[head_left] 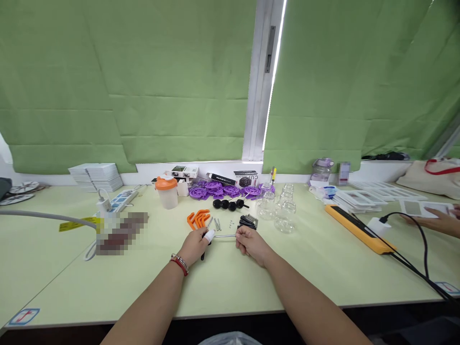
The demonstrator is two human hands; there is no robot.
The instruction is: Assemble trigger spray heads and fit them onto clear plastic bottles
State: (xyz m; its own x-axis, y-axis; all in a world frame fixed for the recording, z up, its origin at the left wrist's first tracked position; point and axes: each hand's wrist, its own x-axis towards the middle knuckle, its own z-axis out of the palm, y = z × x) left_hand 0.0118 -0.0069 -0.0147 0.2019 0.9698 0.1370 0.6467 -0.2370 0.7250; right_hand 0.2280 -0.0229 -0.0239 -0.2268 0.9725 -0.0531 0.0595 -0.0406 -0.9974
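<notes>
A thin metal rod (224, 235) lies level just above the pale green table (223, 282), held between both hands. My left hand (194, 245) grips its left end, one fingertip covered by a white cot, and a dark tool handle pokes out below the fist. My right hand (250, 242) is closed on the rod's right end. Just beyond lie orange plastic hooks (198, 219), a few small metal pins (217, 224) and a black ribbed part (248, 221).
Purple plastic wheels (219, 190), black knobs (228, 204), clear glass jars (282, 211) and an orange-lidded shaker (167, 191) stand farther back. A yellow power strip (359, 229) with black cable lies right. Another person's hand (436, 221) rests at the far right edge.
</notes>
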